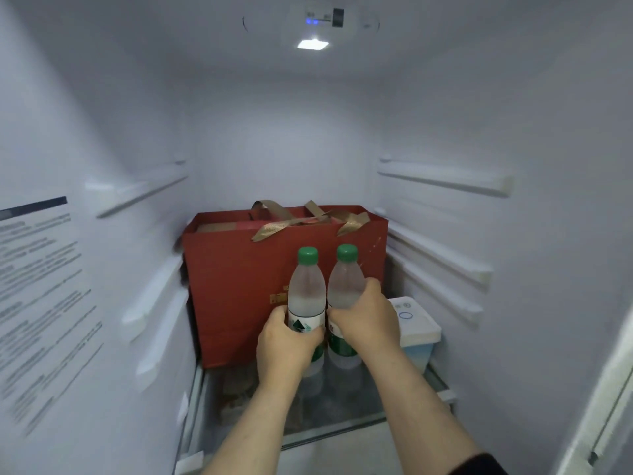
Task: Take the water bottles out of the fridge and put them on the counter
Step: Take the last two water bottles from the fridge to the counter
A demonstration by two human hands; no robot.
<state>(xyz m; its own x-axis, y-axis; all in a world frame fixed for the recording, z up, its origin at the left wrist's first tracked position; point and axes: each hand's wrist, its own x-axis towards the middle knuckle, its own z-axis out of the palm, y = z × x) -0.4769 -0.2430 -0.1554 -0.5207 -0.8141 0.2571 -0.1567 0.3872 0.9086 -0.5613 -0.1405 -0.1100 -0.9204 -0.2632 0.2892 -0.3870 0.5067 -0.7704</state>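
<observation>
Two clear water bottles with green caps and green-white labels stand side by side on the glass shelf (359, 419) inside the fridge. My left hand (286, 344) is wrapped around the label of the left bottle (306, 293). The right bottle (344, 284) is gripped around its middle by my right hand (368, 317). Both bottles are upright and touch each other. Their bases are partly hidden behind my hands and wrists.
A red paper gift bag (239, 286) with gold ribbon handles stands right behind the bottles. A white-lidded plastic box (416, 323) sits at the right of the shelf. White fridge walls with shelf rails (445, 176) close in on both sides; a printed sticker (41, 303) covers the left wall.
</observation>
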